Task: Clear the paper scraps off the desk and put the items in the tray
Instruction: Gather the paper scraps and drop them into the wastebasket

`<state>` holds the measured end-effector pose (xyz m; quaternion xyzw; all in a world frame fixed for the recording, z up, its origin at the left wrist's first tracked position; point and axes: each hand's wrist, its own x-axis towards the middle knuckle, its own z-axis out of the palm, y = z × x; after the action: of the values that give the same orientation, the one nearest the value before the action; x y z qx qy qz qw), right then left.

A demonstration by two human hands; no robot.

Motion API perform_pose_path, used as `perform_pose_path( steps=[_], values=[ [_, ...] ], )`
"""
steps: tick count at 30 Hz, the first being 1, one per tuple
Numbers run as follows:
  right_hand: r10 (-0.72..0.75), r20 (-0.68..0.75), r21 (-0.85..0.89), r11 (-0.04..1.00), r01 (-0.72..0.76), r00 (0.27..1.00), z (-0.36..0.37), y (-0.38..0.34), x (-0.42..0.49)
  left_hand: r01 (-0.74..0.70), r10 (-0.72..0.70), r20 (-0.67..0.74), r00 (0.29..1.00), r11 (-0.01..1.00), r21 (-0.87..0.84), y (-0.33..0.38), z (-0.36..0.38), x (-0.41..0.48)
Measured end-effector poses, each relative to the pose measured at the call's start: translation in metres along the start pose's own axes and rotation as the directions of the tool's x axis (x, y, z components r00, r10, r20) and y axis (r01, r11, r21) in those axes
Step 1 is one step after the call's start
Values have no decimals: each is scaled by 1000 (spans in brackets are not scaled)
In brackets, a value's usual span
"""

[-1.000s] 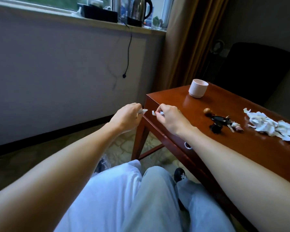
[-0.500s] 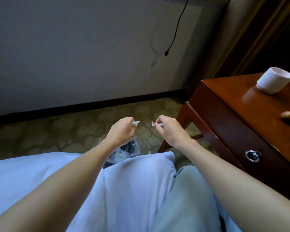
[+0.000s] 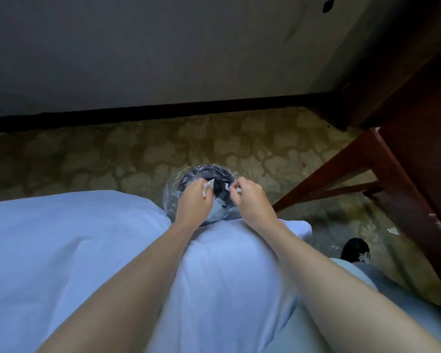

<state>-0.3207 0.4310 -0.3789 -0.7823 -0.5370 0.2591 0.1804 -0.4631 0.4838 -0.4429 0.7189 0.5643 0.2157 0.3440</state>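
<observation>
Directly beneath both sets of fingertips: waste bin [image 3: 189, 178], dark, clear liner, white bits at bottom.

Item 1, left hand [image 3: 192, 203]: fingers curled tight, pinching paper scrap [image 3: 208, 186]. White edge poking out past fingertips, over bin mouth. Not yet let go.

Item 2, right hand [image 3: 252, 203]: fingers curled, narrow pinch on second scrap [image 3: 227, 186]. Small piece, just left of those fingertips, also over bin mouth. Small gap betw. the two pinches; hands apart, not touching.

Right of right fingers, well apart: desk [image 3: 418, 154], leg and side only, top out of view.

Far right of fingers, nearer the camera, by desk leg: stray scrap [image 3: 393, 231] on carpet.

Progress (est.):
- Scrap-clearing phase, mid-run.
- Some paper binned, two more pieces abt to drop.
- Qty left on desk top: cannot tell, top not visible.
- Stray floor piece prob. still to collect.
- Tray and items: not in view. Tray stage judged not started, unconfirmed.
</observation>
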Motion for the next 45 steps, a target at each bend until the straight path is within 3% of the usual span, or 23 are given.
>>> perform_pose_path(
  steps=[6,13,15,18,21,32,37,45],
  values=[
    [69,36,45,997,-70,997,36,18,32,34,-34,6,999,999,10,-19,16,19],
    [75,98,77,994,-82,992,72,29,68,208,-201,56,978,964,-168,-28,41,48],
    [86,85,99,991,-94,993,80,33,78,320,-311,78,947,906,-278,-28,46,57],
    [137,48,192,971,-144,989,91,40,91,499,-504,126,854,729,-468,-28,48,71],
    [169,25,263,950,-169,985,101,48,101,587,-588,185,788,623,-518,-29,51,78],
    [286,55,446,850,-280,957,124,59,124,684,-616,362,700,432,-588,-38,64,91],
    [347,119,525,773,-355,930,126,59,127,667,-605,353,714,433,-607,-39,66,93],
    [361,147,563,735,-378,921,125,57,128,666,-609,366,703,385,-639,-32,64,93]
  ],
)
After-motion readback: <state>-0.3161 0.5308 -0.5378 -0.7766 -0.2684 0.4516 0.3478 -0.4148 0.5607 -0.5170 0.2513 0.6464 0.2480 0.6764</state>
